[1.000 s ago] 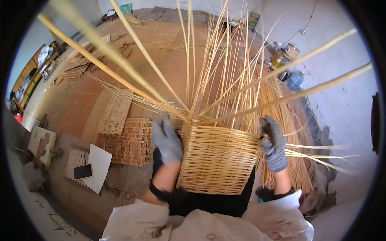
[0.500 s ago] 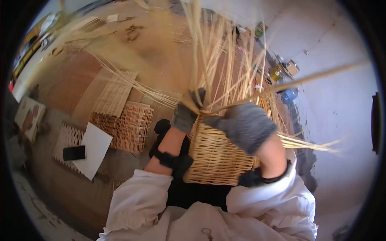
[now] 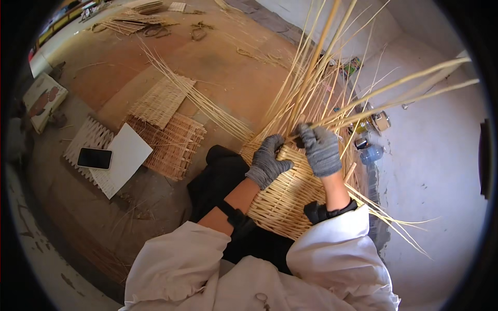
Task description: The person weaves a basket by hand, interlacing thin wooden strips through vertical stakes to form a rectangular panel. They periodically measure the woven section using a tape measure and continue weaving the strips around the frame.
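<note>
The left hand [image 3: 267, 163] holds the upper corner of the woven basket [image 3: 285, 202], which has black cloth [image 3: 259, 246] beneath; the right hand [image 3: 319, 150] bends its fingers beside this corner; if they grip, I cannot tell. The basket's near side seems already woven; long rods [image 3: 317, 57] beyond it are not yet worked in. Left of the basket lies a reddish panel [image 3: 181, 142].

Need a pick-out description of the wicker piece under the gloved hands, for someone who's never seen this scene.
Start at the person's black-clad lap, bottom centre. Above it, under the grey-gloved left hand and right hand, is the pale yellow woven wicker piece. Unlike the flat reddish-brown woven panel on the floor, it has long pale rods fanning from its far end.
</note>
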Action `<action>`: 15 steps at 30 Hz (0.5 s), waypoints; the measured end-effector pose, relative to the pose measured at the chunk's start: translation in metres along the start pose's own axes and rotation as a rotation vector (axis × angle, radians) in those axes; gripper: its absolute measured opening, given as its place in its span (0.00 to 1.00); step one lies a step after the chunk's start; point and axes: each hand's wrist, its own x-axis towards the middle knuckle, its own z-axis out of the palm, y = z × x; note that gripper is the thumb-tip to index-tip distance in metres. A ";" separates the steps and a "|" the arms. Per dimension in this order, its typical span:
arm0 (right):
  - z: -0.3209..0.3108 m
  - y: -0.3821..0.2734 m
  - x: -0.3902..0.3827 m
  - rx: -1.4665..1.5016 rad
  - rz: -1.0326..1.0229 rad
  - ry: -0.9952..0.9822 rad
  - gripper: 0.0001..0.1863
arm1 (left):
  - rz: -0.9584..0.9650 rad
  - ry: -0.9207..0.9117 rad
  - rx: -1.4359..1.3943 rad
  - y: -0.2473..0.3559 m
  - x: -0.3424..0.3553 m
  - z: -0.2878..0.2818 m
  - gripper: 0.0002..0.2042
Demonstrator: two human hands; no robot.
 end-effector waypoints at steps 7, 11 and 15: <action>-0.015 -0.031 -0.022 0.171 -0.114 -0.094 0.10 | -0.072 -0.012 -0.221 -0.023 0.003 -0.014 0.25; -0.033 0.108 -0.067 1.274 0.859 0.421 0.10 | -0.031 -0.057 -0.001 0.005 0.006 0.004 0.25; -0.008 0.158 -0.086 1.419 1.013 0.462 0.16 | -0.190 -0.028 0.000 0.034 0.019 0.002 0.26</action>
